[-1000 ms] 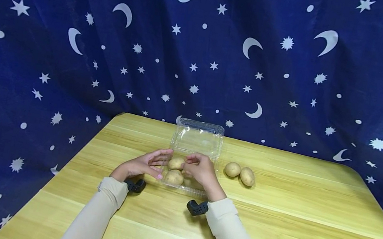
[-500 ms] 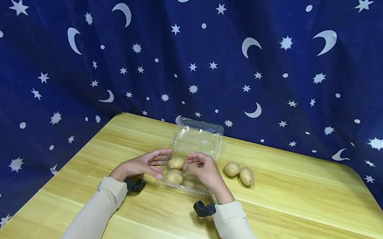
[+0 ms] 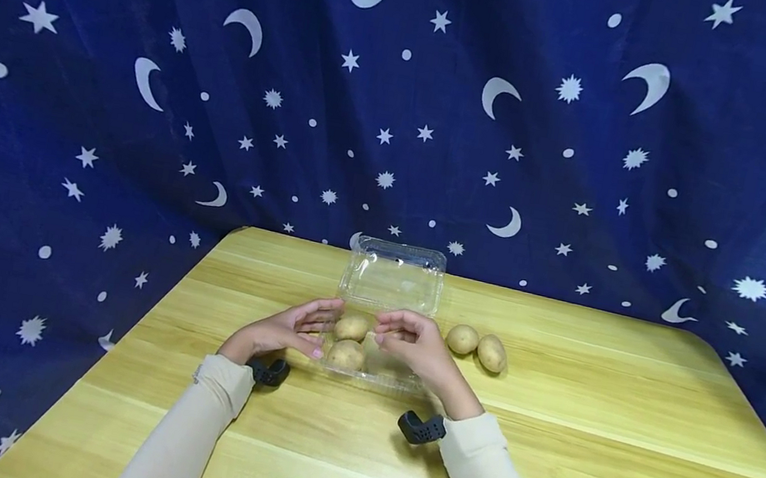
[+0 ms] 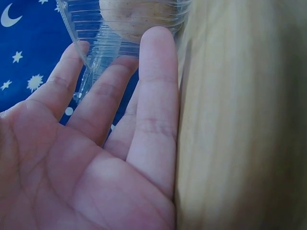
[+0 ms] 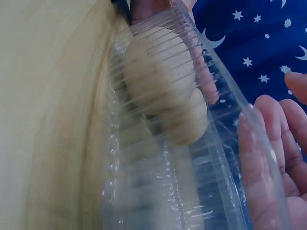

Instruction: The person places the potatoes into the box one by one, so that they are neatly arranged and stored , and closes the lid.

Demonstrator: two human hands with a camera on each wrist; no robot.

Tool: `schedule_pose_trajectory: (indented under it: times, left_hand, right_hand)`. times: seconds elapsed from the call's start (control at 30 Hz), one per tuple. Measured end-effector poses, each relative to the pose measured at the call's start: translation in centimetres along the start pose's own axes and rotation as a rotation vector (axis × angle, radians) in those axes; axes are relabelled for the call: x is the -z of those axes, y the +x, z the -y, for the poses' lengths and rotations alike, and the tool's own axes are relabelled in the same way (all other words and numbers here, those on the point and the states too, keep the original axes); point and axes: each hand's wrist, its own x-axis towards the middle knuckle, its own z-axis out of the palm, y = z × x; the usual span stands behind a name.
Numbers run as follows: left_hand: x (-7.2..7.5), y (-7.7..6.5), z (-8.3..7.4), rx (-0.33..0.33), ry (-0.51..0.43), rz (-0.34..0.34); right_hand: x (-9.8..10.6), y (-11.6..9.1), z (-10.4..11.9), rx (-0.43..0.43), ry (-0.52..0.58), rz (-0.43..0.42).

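A clear plastic clamshell box point(image 3: 392, 369) lies on the table with its lid point(image 3: 392, 285) raised at the back. Two potatoes, a rear one point(image 3: 351, 328) and a front one point(image 3: 346, 355), sit in its left half. My left hand point(image 3: 282, 330) lies along the left side, fingers extended; in the left wrist view its fingertips point(image 4: 158, 43) are right at the ribbed wall. Over the box's right half is my right hand point(image 3: 418, 350), fingers loosely bent and holding nothing. The right wrist view shows both potatoes point(image 5: 160, 72) through the clear wall.
Two more potatoes, a rounder one point(image 3: 462, 339) and a longer one point(image 3: 491, 354), lie on the wooden table point(image 3: 585, 442) right of the box. A dark blue curtain point(image 3: 408, 91) with stars and moons hangs behind the table and along its left side.
My right hand has drawn away to the right from the potatoes in the box, its forearm shifting right too. The left hand and the potatoes stay in place.
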Motion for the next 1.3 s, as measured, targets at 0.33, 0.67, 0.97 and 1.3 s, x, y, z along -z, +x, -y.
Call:
schedule_pose_trajectory:
  times: [0.33, 0.67, 0.97, 1.3]
  left_hand:
    - [0.0, 0.0, 0.2, 0.004, 0.003, -0.002]
    - [-0.1, 0.1, 0.3, -0.001, 0.007, 0.002]
    - [0.0, 0.1, 0.3, -0.007, 0.012, 0.002]
    - [0.1, 0.0, 0.4, -0.017, 0.016, 0.0]
  right_hand:
    - [1.0, -1.1, -0.2, -0.013, -0.006, 0.034]
    - [2.3, -2.4, -0.1, -0.042, -0.015, 0.067]
    - [2.9, -2.9, -0.5, -0.006, 0.014, 0.1]
    - [3.6, -3.2, -0.1, 0.023, -0.034, 0.124]
